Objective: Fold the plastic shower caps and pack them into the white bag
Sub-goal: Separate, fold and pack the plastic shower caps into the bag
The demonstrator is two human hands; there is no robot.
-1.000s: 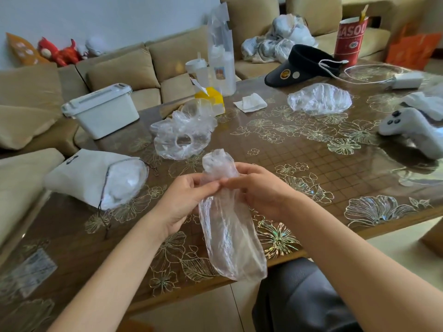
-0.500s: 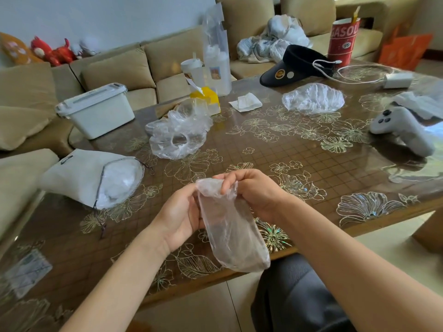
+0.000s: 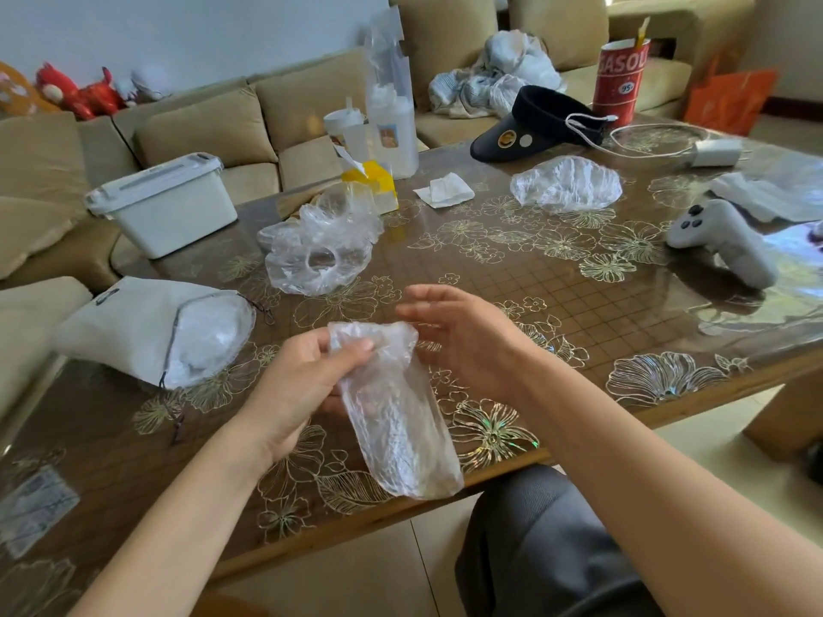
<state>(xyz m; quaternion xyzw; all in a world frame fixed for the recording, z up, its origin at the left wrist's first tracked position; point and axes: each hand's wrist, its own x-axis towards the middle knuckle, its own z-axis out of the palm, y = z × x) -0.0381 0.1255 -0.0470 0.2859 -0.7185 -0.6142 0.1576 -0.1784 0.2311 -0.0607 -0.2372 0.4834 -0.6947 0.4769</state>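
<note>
Honestly, the folded cap (image 3: 396, 416) hangs over the table (image 3: 534, 278) edge, pinched at its top by the left hand (image 3: 294, 394) only. The right hand (image 3: 467, 340) is open beside it, holding nothing. Slippery plastic could spring unfolded or slip before reaching the white bag (image 3: 133, 327).

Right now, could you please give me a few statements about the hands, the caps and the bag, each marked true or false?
1. The left hand pinches the folded shower cap near its top. True.
2. The right hand grips that cap too. False: its fingers are open beside the cap, holding nothing.
3. The white bag lies on its side with clear plastic showing in its mouth. True.
4. No loose caps lie on the table. False: a ruffled cap lies beyond the bag, a second cap by the black visor.
</note>
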